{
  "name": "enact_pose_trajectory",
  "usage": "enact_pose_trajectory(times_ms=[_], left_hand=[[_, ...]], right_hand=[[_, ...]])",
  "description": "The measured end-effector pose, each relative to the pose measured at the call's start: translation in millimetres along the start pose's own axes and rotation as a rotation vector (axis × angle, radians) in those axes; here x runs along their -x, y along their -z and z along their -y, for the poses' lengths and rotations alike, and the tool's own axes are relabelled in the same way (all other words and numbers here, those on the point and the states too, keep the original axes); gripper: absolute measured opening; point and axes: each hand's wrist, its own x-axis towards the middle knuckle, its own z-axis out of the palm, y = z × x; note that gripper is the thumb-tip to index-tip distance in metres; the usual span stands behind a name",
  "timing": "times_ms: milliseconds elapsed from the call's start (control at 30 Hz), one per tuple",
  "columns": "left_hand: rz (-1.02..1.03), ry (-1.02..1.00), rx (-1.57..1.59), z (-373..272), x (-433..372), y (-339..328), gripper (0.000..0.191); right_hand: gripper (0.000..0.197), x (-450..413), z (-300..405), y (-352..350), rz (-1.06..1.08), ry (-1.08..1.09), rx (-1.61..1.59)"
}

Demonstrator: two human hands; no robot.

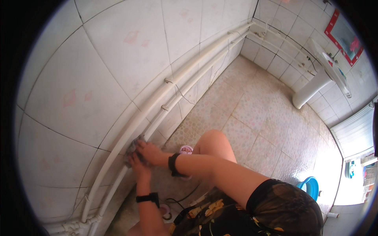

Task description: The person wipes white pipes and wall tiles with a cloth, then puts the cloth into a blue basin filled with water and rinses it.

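A grey cloth, partly blurred, is wrapped against the lower of two white wall pipes. My right hand presses on it from above, fingers bent over the cloth. Just below, my left hand grips the same cloth, its fingertips against the pipe side. Much of the cloth is hidden under both hands. The lower pipe emerges from the cloth at either end. Above it, closer to the tiles, runs the thicker upper pipe. Each of my wrists has a black band.
Pipe joints sit at the lower left. A thin wire hangs from the pipes. Beyond the pebble-patterned floor stand a pedestal sink and a red-framed mirror. A blue basin is at right; a dark cable lies near my feet.
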Motion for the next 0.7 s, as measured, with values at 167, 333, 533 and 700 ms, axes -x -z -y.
enact_pose_trajectory(times_ms=[167,333,533,700], left_hand=[[-0.137,0.063,-0.113,75,47,28,0.07],[-0.127,0.211,-0.014,94,65,63,0.056],[-0.038,0.159,0.217,17,83,82,0.033],[0.032,-0.019,0.464,-58,66,88,0.029]], right_hand=[[0.05,5,55,-55,0.014,0.307,-0.114],[0.033,26,113,-69,0.195,-0.016,-0.673],[0.033,62,68,-17,0.282,-0.543,-1.218],[0.039,78,26,69,0.245,-0.741,-1.286]])
